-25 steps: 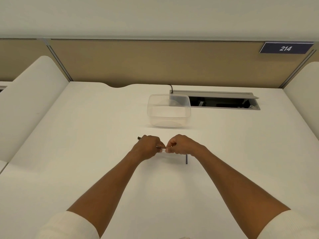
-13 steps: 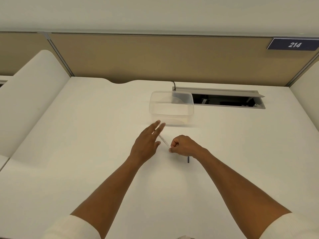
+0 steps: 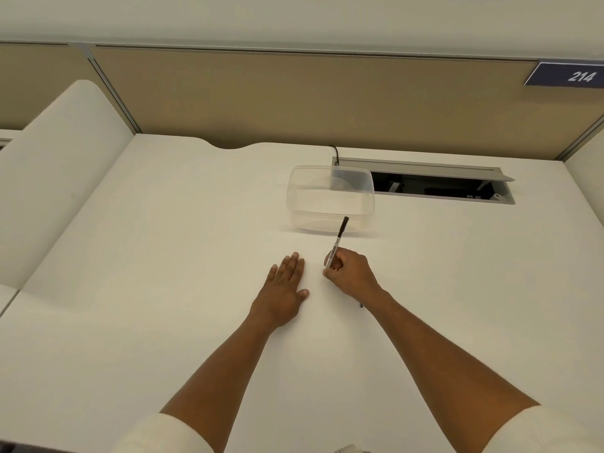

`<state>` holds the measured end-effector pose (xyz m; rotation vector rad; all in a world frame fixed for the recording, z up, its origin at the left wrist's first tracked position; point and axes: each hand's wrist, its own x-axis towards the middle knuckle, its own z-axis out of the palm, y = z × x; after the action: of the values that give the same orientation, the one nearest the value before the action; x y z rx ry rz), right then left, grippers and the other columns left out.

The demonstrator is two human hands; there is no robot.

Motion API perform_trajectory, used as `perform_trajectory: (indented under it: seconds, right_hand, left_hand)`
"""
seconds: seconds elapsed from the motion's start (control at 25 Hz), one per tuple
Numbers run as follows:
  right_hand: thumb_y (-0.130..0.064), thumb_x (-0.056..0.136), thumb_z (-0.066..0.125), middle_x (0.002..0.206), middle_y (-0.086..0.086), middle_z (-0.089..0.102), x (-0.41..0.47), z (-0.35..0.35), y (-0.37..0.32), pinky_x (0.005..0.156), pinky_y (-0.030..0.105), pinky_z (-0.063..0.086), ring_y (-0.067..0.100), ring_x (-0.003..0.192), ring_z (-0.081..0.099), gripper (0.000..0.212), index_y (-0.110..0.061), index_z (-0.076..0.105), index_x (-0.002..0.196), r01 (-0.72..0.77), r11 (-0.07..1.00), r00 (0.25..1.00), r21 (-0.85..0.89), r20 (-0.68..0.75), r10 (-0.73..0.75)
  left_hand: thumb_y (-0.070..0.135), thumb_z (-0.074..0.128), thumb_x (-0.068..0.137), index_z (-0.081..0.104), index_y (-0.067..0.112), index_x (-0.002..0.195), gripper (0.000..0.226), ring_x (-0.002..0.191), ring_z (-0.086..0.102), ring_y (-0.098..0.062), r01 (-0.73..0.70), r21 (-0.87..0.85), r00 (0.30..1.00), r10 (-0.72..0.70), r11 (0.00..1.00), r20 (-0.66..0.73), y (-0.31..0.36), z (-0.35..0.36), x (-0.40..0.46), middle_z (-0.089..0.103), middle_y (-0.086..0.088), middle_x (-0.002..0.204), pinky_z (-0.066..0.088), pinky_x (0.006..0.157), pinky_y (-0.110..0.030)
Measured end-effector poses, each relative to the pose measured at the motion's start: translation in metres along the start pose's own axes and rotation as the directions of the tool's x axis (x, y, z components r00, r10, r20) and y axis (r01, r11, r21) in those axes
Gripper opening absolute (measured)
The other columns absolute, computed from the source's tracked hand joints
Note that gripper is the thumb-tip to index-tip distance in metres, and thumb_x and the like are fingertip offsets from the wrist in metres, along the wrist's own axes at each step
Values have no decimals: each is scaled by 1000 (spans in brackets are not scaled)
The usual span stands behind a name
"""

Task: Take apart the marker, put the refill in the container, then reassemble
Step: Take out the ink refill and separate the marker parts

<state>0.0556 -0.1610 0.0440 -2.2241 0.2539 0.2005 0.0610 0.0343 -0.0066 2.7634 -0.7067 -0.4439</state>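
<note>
White desk [image 3: 163, 289]: spans most of view, tan partition [image 3: 294, 93] along far edge. Open cable tray [image 3: 441, 184] recessed near far right edge. Clear plastic container [image 3: 330, 197] just left of tray, toward far edge, upright. Left hand [image 3: 284, 289] flat on desk centre, fingers straight, holding nothing. Right hand [image 3: 348, 276] just beside it, fingers curled round marker [image 3: 338, 240]. Marker tilted, dark end pointing toward container's near wall. Small dark piece [image 3: 361, 305] on desk, mostly hidden behind right wrist.
</note>
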Motion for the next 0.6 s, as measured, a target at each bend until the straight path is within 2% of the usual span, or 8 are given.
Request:
perform_trajectory:
  seconds: [0.2,0.44,0.6]
  right_hand:
    - [-16,75,68,76,-3,70,-2,16,7,69,31,51,19,75,64,5,-16,66,79,-10,991,1000,-130,-10,9]
    - [-20,76,65,81,-5,71,-6,16,1,75,33,55,20,79,66,9,-22,67,85,-22,981,1000,-194,-7,21]
    - [-17,78,62,83,-5,72,-9,14,-2,75,31,54,19,79,67,13,-24,67,87,-9,985,1000,-174,-27,5]
  left_hand:
    - [39,28,103,-11,18,154,67,148,-18,-13,15,19,1000,-15,1000,5,1,2,0,-20,2,161,-10,121,-37]
    - [39,28,103,-10,17,154,67,149,-18,-15,24,20,1000,-24,1000,2,2,2,-1,-18,1,162,-10,121,-39]
    - [39,29,103,-10,17,154,68,149,-17,-15,28,7,1000,-28,1000,0,2,1,0,-18,0,162,-9,122,-39]
